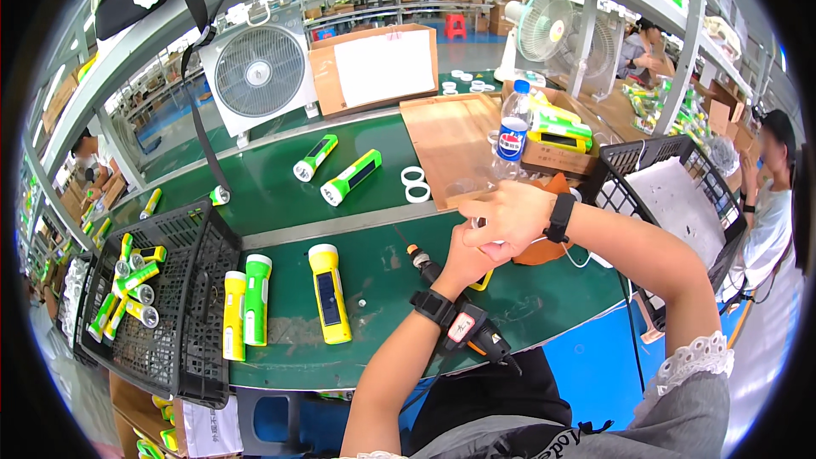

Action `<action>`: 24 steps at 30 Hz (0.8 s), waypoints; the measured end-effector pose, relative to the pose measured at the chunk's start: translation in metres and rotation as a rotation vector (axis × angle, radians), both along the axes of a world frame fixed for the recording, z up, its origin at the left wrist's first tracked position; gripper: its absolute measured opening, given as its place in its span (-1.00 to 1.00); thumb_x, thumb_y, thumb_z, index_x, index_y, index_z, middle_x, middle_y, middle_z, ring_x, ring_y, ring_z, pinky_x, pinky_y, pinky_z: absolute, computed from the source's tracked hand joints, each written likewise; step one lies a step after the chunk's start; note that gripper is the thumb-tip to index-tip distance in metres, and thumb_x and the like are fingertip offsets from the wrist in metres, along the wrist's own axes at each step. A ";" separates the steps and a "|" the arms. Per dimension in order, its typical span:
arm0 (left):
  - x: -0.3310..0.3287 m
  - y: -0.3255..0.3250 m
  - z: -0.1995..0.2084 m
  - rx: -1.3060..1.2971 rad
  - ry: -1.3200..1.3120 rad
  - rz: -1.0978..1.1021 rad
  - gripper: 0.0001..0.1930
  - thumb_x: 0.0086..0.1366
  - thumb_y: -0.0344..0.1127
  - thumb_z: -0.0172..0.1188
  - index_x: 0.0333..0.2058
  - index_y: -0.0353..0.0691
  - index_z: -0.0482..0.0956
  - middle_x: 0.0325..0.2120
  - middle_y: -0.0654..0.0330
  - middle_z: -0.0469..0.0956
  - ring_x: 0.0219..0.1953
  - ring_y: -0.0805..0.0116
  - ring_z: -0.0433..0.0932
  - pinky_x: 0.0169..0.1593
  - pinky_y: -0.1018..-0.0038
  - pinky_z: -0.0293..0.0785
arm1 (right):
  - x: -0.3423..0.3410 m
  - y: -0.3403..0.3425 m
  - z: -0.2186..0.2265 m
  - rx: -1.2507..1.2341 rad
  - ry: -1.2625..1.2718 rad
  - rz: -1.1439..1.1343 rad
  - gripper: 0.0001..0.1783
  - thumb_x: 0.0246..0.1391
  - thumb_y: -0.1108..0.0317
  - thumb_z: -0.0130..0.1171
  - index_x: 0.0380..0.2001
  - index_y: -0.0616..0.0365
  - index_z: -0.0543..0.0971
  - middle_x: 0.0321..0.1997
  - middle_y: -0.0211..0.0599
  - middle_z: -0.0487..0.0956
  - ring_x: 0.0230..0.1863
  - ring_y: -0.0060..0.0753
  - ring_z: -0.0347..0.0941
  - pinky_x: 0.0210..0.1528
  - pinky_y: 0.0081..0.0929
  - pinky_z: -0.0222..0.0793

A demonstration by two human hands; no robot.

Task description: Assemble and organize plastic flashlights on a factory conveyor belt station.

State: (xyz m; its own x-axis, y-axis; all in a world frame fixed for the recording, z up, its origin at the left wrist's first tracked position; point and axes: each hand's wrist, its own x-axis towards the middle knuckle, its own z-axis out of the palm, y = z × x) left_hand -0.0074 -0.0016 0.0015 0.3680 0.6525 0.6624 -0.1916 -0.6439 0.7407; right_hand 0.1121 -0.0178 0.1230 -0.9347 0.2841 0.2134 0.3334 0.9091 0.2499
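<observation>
My left hand (466,257) and my right hand (517,214) meet above the front of the green bench, fingers closed together. A small pale piece shows between them, but most of what they hold is hidden. Below the hands lies a black electric screwdriver (476,327), partly behind my left wrist. To the left, a yellow flashlight (330,293) with a dark panel lies beside a green flashlight (257,299) and another yellow flashlight (235,314). White rings (416,194) rest beyond my hands, next to a brown board (438,140).
A black crate (191,289) holding several flashlights stands at left; another black crate (671,153) is at right. Two flashlights, one green-white (316,158), one green-yellow (352,178), lie on the far belt. A bottle (512,127) stands by a carton. Co-workers sit at both sides.
</observation>
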 end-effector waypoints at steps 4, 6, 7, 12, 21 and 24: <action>0.008 -0.004 0.007 -0.011 -0.131 0.027 -0.66 -0.19 -0.40 0.32 -0.37 -0.32 0.47 -0.50 0.18 0.54 -0.43 0.40 0.53 -0.36 0.51 0.43 | 0.002 -0.002 -0.005 -0.023 0.106 -0.124 -0.82 -0.33 0.30 0.09 -0.51 -0.04 0.42 -0.38 -0.32 0.38 -0.65 -0.29 0.36 -0.73 -0.35 0.22; 0.008 -0.002 0.008 -0.048 -0.230 0.014 -0.68 -0.15 -0.42 0.30 -0.37 -0.36 0.45 -0.48 0.18 0.54 -0.42 0.41 0.54 -0.35 0.51 0.44 | -0.005 -0.002 -0.008 -0.018 0.169 -0.205 -0.85 -0.26 0.26 0.07 -0.49 -0.05 0.44 -0.42 -0.30 0.35 -0.64 -0.24 0.37 -0.69 -0.36 0.24; 0.005 0.001 0.005 -0.047 -0.228 0.015 -0.68 -0.15 -0.42 0.30 -0.37 -0.36 0.45 -0.48 0.18 0.54 -0.42 0.41 0.54 -0.35 0.51 0.44 | -0.008 -0.003 -0.010 -0.013 0.232 -0.284 -0.86 -0.18 0.23 0.05 -0.47 -0.07 0.45 -0.46 -0.28 0.33 -0.63 -0.20 0.38 -0.65 -0.36 0.26; -0.001 0.008 -0.001 -0.582 -0.369 -0.175 -0.77 0.03 -0.46 0.20 -0.31 -0.35 0.44 -0.51 0.24 0.51 -0.46 0.47 0.51 -0.41 0.55 0.42 | -0.005 0.013 -0.053 -0.744 1.038 -0.384 -0.73 0.10 0.11 -0.12 -0.30 0.06 0.38 -0.32 -0.28 0.41 -0.45 -0.29 0.42 -0.40 -0.39 0.31; -0.008 0.019 -0.010 -0.856 -0.494 -0.167 -0.75 0.21 -0.24 0.04 -0.18 -0.19 0.32 -0.37 0.24 0.41 -0.36 0.50 0.41 -0.29 0.53 0.38 | -0.017 -0.027 -0.119 -1.121 1.099 -0.627 -0.36 -0.11 0.18 0.17 -0.06 0.11 0.06 -0.27 -0.01 0.45 -0.34 -0.07 0.47 -0.30 -0.23 0.35; -0.002 0.026 -0.020 -0.726 -0.457 0.008 -0.69 0.25 -0.21 -0.01 -0.10 -0.23 0.25 -0.32 0.21 0.41 -0.28 0.43 0.43 -0.18 0.47 0.38 | -0.026 -0.027 -0.113 -0.453 0.945 -0.936 -0.40 -0.16 0.27 0.15 -0.07 0.09 0.10 -0.37 -0.03 0.49 -0.48 0.12 0.45 -0.41 -0.12 0.35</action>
State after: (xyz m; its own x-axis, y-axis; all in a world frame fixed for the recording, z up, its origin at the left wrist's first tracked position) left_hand -0.0098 0.0247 -0.0189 0.1606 0.9736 0.1621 -0.5690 -0.0429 0.8212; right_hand 0.0863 -0.0448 0.0100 0.0801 0.9254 0.3704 0.7272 0.1999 -0.6567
